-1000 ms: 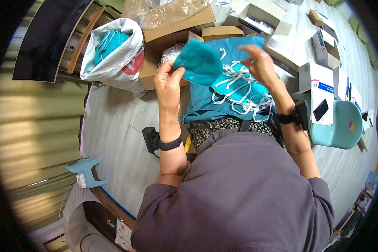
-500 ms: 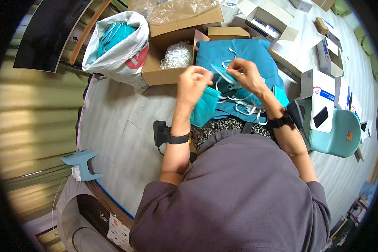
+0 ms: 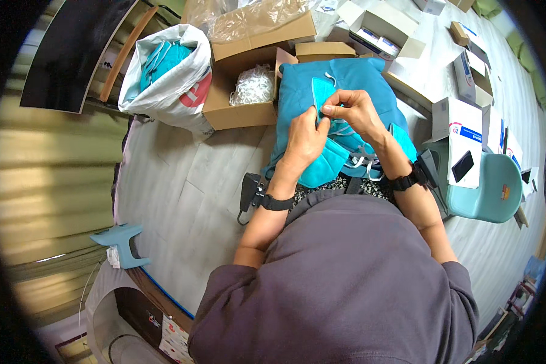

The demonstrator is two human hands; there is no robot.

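Note:
Above a teal cushion (image 3: 376, 73) on my lap, both my hands meet at a folded turquoise face mask (image 3: 322, 90). My left hand (image 3: 303, 138) pinches its lower left edge. With thumb and forefinger, my right hand (image 3: 357, 115) grips the same mask from the right; the fingertips nearly touch, and the exact grip is partly hidden. Another turquoise mask (image 3: 326, 165) lies below my left hand, by my lap. More masks with white ear loops (image 3: 363, 159) lie under my right wrist, and one mask (image 3: 401, 142) sits at the cushion's right edge.
Beyond the cushion stands an open cardboard box (image 3: 239, 118) with a heap of white loops (image 3: 253, 85). Left of it is a white sack (image 3: 194, 57) of turquoise masks. On the right, a pale green stool (image 3: 497, 188) stands beside white cartons (image 3: 449, 118) and a phone (image 3: 463, 166).
My left hand has moved right and met my right hand at the mask, which now points upward. The mask formerly hanging by my left hand now lies lower, against the cushion.

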